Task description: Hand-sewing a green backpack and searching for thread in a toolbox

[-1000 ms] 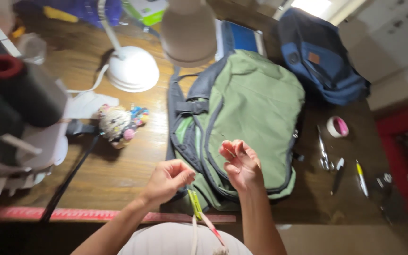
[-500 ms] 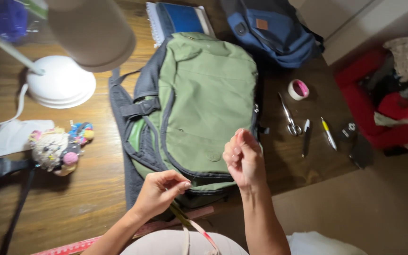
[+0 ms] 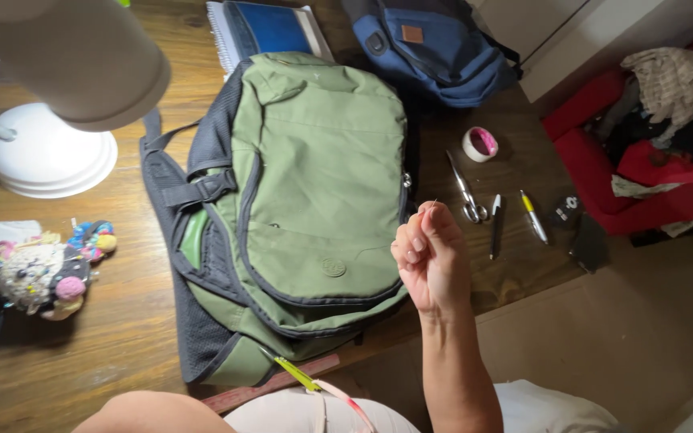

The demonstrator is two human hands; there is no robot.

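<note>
One hand shows clearly: my right hand (image 3: 429,255) is raised, palm toward me, fingertips pinched together on something too fine to identify. The green backpack (image 3: 306,200) lies at its nine o'clock, just beside. I cannot tell my left hand's fingers.

Right hand (image 3: 431,255) raised, fingers pinched together — left hand out of view, forearm only.
</note>
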